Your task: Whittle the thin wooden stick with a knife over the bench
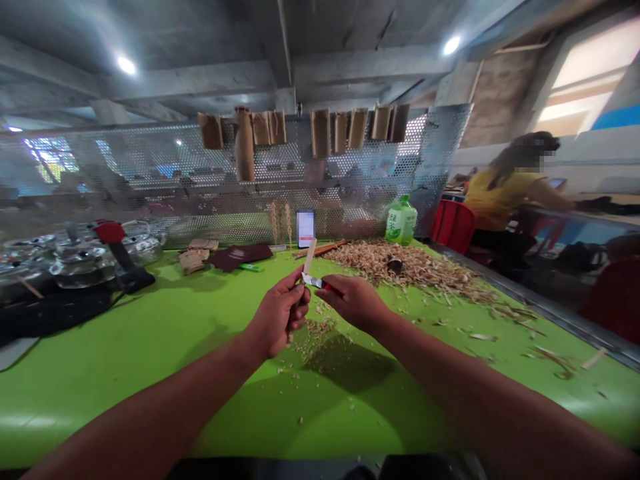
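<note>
Pale strip (311, 254) pinched in left hand (280, 310), near and left of shavings pile (425, 268); knife (326, 285) clamped in right hand (357, 301), blade (312, 281) set at strip's visible base. Whittling seemingly being done; for next cut, steady pinch clear of edge needed

Bright green table (125, 340), pale wood strip (310, 256)

The knife blade (313, 281) is silver, the chair (453, 223) red, the shirt (497, 200) yellow, and little dots cover the grey panel (170, 173).

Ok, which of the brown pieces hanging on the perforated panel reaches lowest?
The long, tube-like piece, second from the left. Its bottom end hangs clearly below those of all the other pieces in the row.
</note>
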Demonstrator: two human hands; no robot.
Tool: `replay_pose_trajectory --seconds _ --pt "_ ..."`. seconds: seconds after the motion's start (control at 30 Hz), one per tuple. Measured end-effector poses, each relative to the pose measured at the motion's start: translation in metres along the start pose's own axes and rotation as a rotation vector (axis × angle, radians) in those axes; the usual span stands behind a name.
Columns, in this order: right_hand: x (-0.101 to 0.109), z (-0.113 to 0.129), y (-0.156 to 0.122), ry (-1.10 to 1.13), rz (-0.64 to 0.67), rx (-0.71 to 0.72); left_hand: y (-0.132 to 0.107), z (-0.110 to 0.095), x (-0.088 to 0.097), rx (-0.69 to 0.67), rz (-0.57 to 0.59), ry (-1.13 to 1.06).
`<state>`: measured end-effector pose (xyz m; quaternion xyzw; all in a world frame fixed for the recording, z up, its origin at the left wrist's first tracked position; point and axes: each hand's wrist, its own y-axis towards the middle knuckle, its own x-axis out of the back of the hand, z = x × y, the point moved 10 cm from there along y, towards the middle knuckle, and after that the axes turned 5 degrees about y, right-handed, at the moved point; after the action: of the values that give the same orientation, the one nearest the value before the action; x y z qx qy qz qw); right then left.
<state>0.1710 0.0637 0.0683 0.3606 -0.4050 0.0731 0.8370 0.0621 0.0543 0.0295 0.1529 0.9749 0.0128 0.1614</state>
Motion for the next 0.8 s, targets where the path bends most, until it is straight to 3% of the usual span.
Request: replay_pose_trajectory --seconds 0.37,0.47,0.53,0.57,0.63,0.7,0.8 --pt "0.012 0.003 0.004 -0.136 -0.086 0.061 0.002 -0.002 -0.002 -0.019 0.067 0.027" --pt "0.045 -0.038 0.011 -0.056 -0.208 -0.101 -0.008 0.005 -0.010 0.018 0.087 0.076" --pt "0.085 -0.090 0.004 0.002 -0.399 -0.386 -0.015 0.019 -0.021 0.101 0.170 0.142" --pt "0.102 -0.108 -0.001 0.002 -0.473 -0.464 -0.017 0.024 -0.027 0.127 0.218 0.146" --pt "0.125 -0.125 -0.008 -0.028 -0.589 -0.505 -0.014 0.022 -0.025 0.084 0.189 0.109" --pt "0.120 -0.120 -0.005 -0.013 -0.559 -0.428 -0.006 0.015 -0.015 0.019 0.119 0.078" --pt "0.079 -0.078 0.005 0.040 -0.373 -0.207 0.004 0.006 0.003 -0.040 0.004 0.038"
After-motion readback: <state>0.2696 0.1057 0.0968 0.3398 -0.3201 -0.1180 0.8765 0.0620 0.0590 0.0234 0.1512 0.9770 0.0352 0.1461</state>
